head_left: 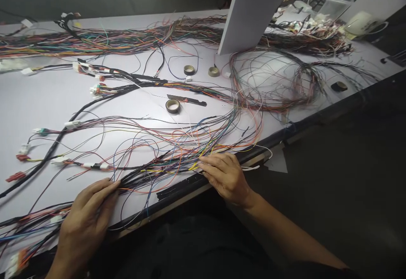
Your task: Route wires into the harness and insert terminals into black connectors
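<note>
I see left hand (85,215) pinching wire bundle (136,176) near table (34,97) edge; right hand (225,177) at yellow wires (193,165), grip unclear to me. Bundle likely light, limp, tangle-prone: hold where gathered tightest.

A tape roll (173,110) lay beside a dark cutter (193,100) on the tabletop (38,97); near a white panel (250,10) lay another roll (213,74).

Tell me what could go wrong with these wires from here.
The loose wires between the left hand and right hand could tangle, since they loop and cross. White wire ends reach past the dark table edge, so they might snag. The knife-like tool lies close to a wire bundle and might nick it if bumped.
</note>
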Demonstrator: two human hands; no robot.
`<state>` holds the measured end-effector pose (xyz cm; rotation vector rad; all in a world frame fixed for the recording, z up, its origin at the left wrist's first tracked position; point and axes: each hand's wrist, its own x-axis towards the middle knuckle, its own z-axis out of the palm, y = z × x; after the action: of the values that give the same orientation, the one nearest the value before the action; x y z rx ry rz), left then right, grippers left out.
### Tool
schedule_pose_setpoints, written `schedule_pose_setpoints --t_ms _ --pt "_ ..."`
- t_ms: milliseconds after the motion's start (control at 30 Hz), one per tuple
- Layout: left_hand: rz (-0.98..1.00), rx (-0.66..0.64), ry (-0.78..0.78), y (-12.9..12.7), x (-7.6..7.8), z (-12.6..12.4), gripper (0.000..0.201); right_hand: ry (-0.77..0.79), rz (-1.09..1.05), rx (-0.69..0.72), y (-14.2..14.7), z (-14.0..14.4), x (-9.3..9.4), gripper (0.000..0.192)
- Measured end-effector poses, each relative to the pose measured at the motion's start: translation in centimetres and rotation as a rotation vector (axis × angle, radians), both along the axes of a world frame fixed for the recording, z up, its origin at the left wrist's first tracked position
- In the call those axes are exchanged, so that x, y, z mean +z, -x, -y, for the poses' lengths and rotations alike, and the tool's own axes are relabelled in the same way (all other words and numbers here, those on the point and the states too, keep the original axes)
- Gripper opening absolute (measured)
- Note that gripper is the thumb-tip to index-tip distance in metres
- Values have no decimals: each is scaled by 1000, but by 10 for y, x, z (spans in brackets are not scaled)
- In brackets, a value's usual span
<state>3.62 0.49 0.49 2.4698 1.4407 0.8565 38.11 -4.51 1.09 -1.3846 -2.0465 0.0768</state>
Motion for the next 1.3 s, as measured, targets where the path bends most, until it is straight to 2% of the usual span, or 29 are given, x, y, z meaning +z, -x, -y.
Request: schedule_pose_setpoints --t_ms 167,267,467,867,1100,1300 --pt "21 37 24 -1 0 0 29 44 144 6 0 -21 4 35" --pt "36 52 47 1 -3 1 31 58 185 6 -1 -27 0 33" --pt "25 84 79 8 -9 2 41 56 100 -13 -5 -15 -4 20" --pt "11 10 25 1 -2 1 30 35 31 -30 -6 8 -12 18" --pt "-27 -2 82 3 0 5 30 39 81 -1 -11 6 -9 22" --pt "-37 -42 92 6 3 9 44 26 98 7 -10 5 -5 21"
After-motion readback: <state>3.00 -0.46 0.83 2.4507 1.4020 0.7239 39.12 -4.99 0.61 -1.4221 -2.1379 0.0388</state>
